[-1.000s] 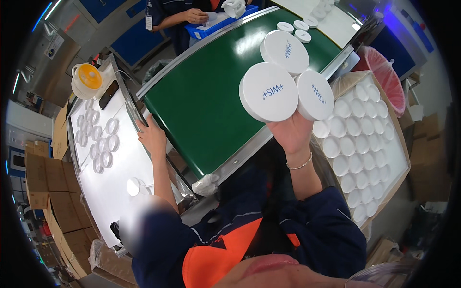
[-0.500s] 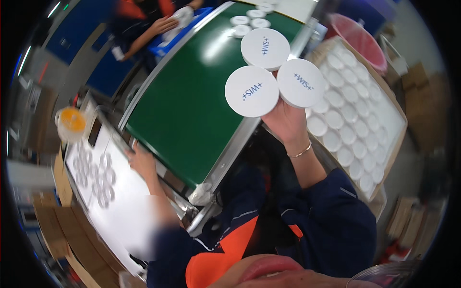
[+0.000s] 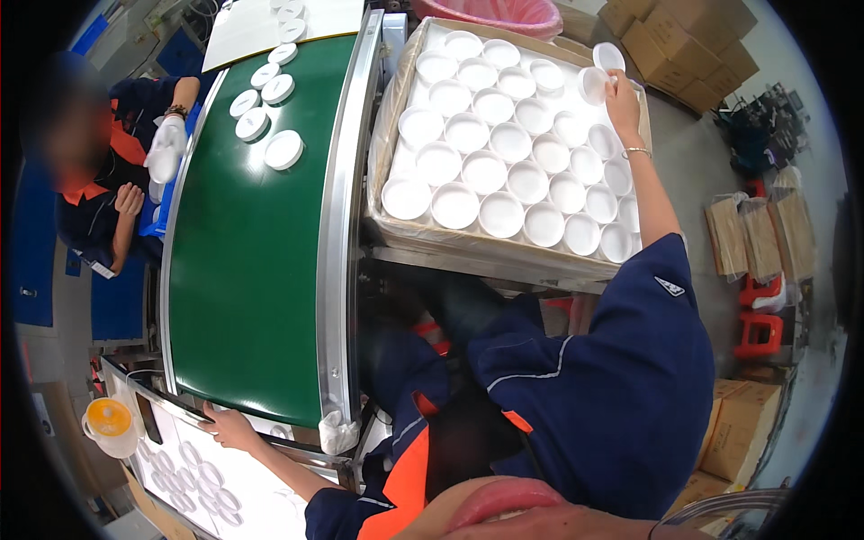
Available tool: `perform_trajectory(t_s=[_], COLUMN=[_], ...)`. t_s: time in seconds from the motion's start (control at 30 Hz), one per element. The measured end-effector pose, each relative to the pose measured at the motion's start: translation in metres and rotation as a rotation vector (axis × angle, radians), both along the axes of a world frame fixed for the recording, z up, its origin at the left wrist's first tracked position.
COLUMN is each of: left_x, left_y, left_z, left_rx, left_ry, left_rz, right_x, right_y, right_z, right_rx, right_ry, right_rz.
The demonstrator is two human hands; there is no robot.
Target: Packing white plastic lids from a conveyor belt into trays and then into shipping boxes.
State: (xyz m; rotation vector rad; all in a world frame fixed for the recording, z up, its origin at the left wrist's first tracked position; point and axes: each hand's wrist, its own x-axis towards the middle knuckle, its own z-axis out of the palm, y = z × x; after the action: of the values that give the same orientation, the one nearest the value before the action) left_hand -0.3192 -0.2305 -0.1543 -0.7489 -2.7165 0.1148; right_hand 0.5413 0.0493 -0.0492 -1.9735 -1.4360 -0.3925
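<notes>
Your right hand swung from green belt to carton, now pinching at least 1 white cap; left hand at worktable edge, grip unclear.

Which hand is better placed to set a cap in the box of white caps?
Likely the right hand: it is at the box's far corner, touching a cap. The left hand is away at the table's edge, by the belt.

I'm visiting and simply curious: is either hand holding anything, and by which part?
The right hand appears to hold two white round dishes by their rims. The left hand holds nothing loose, resting at the white table's edge.
</notes>
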Motion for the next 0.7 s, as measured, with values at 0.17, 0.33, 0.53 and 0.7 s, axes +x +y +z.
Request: perform_trajectory(t_s=[0.17,0.33,0.53,0.7], left_x=[-0.004,-0.003,-0.002,0.001], left_y=[-0.004,-0.003,-0.002,0.0], left_z=[-0.002,-0.004,0.0,0.001], left_rx=[0.002,-0.004,0.006,0.006], left_ry=[-0.012,0.003,-0.007,-0.036], left_rz=[0.01,0.013,0.02,0.027], right_x=[0.018,0.007,0.011,0.013], right_y=[0.005,0.017,0.034,0.041], right_z=[-0.034,-0.05,-0.041,-0.034], right_rx=[-0.091,-0.216,-0.339,-0.447], right_ry=[-0.05,-0.084,-0.079,0.043], right_rz=[-0.047,0.03,0.016,0.035])
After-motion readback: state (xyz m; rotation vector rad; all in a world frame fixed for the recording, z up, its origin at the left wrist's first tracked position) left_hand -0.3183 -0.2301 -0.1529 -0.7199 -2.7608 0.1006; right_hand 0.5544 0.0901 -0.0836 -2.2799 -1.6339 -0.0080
